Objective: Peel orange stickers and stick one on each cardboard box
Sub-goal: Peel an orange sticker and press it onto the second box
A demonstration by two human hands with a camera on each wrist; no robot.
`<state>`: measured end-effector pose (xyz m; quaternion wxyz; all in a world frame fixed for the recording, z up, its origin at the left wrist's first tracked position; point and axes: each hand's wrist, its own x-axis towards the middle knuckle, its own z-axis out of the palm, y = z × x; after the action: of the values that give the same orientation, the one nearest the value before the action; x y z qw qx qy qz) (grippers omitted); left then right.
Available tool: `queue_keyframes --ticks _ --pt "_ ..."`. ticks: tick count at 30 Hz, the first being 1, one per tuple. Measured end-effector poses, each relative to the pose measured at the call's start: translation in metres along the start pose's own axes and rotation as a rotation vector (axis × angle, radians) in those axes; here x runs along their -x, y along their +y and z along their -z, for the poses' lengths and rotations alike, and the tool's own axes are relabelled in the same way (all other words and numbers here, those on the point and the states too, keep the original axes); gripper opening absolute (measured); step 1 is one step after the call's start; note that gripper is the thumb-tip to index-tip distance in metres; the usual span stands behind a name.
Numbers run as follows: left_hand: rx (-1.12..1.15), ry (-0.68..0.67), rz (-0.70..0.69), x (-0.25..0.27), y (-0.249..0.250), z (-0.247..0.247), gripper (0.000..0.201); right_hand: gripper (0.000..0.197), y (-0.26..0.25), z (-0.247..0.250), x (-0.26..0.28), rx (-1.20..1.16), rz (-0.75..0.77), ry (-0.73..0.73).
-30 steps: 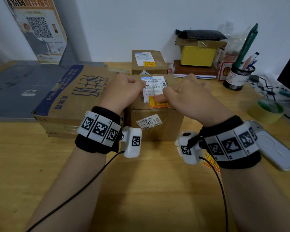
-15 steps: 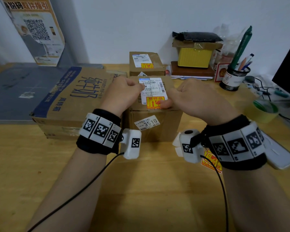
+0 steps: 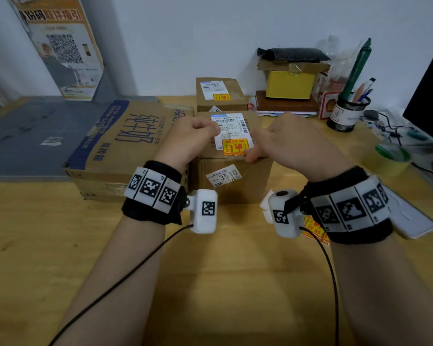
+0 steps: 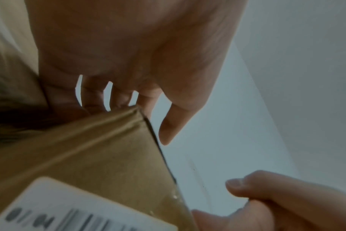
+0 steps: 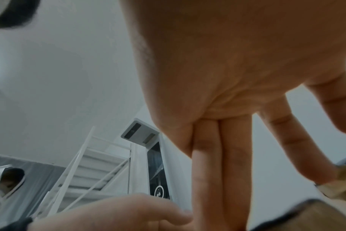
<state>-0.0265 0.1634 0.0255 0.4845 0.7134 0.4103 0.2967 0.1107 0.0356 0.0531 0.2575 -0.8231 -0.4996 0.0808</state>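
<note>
Behind our box [image 3: 238, 178] sit another stickered box [image 3: 220, 94] and a pen cup [image 3: 348, 113]. Our left hand [image 3: 188, 141] is curled, empty, on the box; our right hand [image 3: 290, 143] hovers, fingers straight.

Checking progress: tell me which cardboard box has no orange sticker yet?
The large box with blue lettering, left of the hands; both small boxes already show one.

A white price tag [image 3: 223, 175] on the near cardboard box's [image 3: 238, 188] front reads "3510". The large carton [image 3: 125, 146] carries blue Chinese characters.
</note>
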Motion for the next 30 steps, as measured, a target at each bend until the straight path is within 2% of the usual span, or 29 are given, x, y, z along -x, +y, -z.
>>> queue_keyframes --ticks 3,6,8,9,12,15,18,21,25,27,30 --pt "0.022 -0.035 0.007 0.004 -0.002 0.002 0.031 0.038 -0.002 0.001 0.003 -0.213 -0.055 0.063" --pt "-0.003 -0.069 0.027 0.012 -0.005 0.008 0.054 0.023 0.003 -0.005 0.004 -0.186 -0.099 0.121" --pt "0.0 -0.06 0.062 0.017 -0.006 0.01 0.056 0.032 0.007 -0.01 0.005 -0.121 -0.196 0.005" --pt "0.013 -0.055 0.087 0.02 -0.005 0.01 0.054 0.036 0.009 -0.013 0.005 -0.163 -0.249 -0.069" --pt "0.095 -0.031 0.145 0.028 -0.003 0.011 0.051 0.028 0.007 -0.019 0.01 -0.554 -0.382 -0.201" --pt "0.155 -0.02 0.139 0.034 0.0 0.01 0.052 0.022 0.006 -0.015 0.017 -0.687 -0.376 -0.193" --pt "0.222 0.015 0.091 0.039 0.01 0.008 0.051 0.016 0.009 -0.004 0.021 -0.705 -0.306 -0.101" --pt "0.321 -0.005 0.032 0.042 0.028 0.001 0.038 0.027 0.011 0.011 0.021 -0.706 -0.264 0.029" --pt "0.366 -0.089 0.05 0.037 0.05 -0.019 0.039 0.054 0.023 0.023 0.016 -0.676 -0.265 0.161" --pt "0.384 -0.132 0.081 0.029 0.053 -0.032 0.045 0.07 0.035 0.024 0.012 -0.679 -0.301 0.19" --pt "0.369 -0.202 0.152 0.014 0.051 -0.053 0.043 0.081 0.056 0.021 0.001 -0.677 -0.368 0.169"
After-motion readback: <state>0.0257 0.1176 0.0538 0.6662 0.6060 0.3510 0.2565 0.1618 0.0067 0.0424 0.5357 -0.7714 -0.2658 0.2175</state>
